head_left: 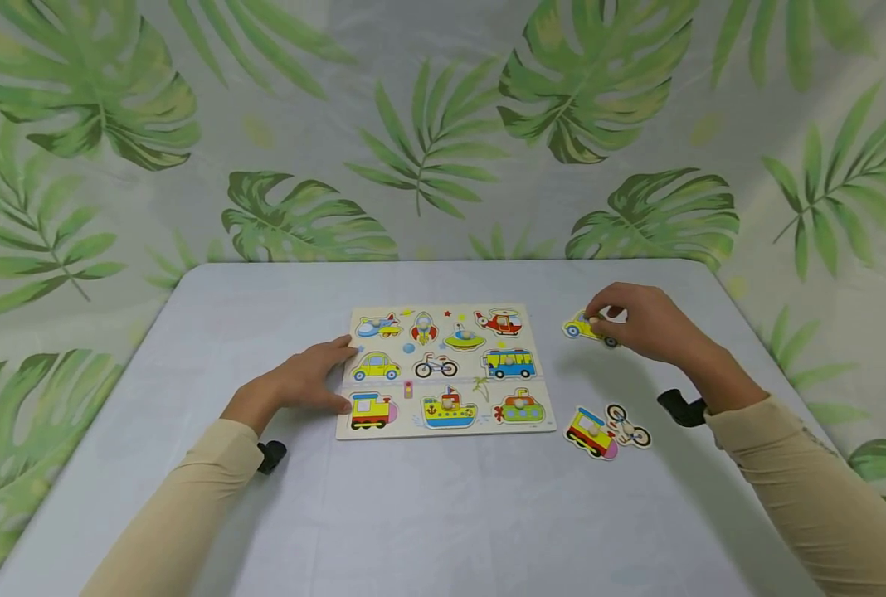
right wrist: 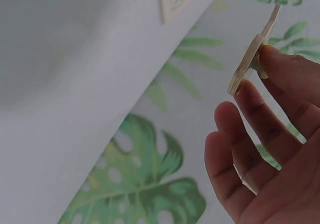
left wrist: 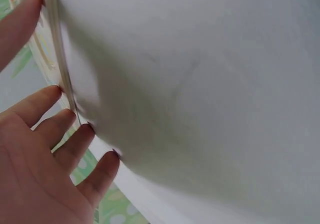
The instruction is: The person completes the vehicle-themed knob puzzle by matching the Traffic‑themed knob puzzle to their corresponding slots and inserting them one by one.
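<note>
My right hand (head_left: 648,323) pinches a yellow car puzzle piece (head_left: 579,327) by its small knob, raised above the table right of the puzzle board (head_left: 409,421). In the right wrist view the piece (right wrist: 246,67) appears edge-on between thumb and fingertips. My left hand (head_left: 304,377) touches the board's left edge with thumb and fingers spread; the left wrist view shows fingertips (left wrist: 62,116) against that edge. On the board, the car slot (head_left: 375,366), bicycle slot (head_left: 435,365) and train slot (head_left: 368,410) show printed pictures without knobs.
A train piece (head_left: 583,431) and a bicycle piece (head_left: 628,428) lie together right of the board's lower corner. Knobbed pieces such as the bus (head_left: 498,365) and helicopter (head_left: 497,322) sit in the board. Behind the white table (head_left: 413,514) hangs leaf-patterned cloth (head_left: 443,133).
</note>
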Available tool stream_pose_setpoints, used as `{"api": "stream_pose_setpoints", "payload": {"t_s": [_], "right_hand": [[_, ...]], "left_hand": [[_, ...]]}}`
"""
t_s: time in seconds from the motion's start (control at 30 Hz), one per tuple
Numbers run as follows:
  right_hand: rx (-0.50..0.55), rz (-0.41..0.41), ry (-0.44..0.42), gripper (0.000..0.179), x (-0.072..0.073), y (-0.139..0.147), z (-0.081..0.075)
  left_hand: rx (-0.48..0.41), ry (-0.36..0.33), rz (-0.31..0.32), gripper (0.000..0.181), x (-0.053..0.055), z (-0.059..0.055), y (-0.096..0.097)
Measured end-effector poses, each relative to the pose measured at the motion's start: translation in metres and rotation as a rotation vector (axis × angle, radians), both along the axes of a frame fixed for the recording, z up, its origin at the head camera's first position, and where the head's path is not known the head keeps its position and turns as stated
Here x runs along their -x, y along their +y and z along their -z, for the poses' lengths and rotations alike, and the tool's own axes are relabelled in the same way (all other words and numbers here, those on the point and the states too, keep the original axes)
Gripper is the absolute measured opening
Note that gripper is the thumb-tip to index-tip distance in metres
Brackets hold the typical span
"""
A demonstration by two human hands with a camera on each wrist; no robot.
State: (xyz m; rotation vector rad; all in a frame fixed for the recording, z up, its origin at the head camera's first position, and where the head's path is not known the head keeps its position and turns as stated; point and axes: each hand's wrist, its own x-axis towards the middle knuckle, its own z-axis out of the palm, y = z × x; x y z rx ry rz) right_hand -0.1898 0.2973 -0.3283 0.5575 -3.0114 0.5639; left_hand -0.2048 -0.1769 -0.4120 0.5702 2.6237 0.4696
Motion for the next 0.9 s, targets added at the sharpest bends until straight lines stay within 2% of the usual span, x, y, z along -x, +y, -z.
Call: {"api": "stream_pose_setpoints", "payload": {"t_s": [0.33, 0.53, 0.9], "right_hand": [[-0.002, -0.079, -0.063, 0.018, 0.025, -0.059, 0.007], [-0.003, -0.103, -0.132, 0.022, 0.035, -0.097, 0.019], [0.011, -0.247, -0.187, 0.013, 0.049, -0.175, 0.041]], "left_hand": [[0.017, 0.062, 0.014, 0.095, 0.000, 0.004, -0.004], [0.023, 0.044, 0.000, 0.096, 0.002, 0.004, -0.001], [0.035, 0.014, 0.016, 0.101, 0.001, 0.003, -0.004]]}}
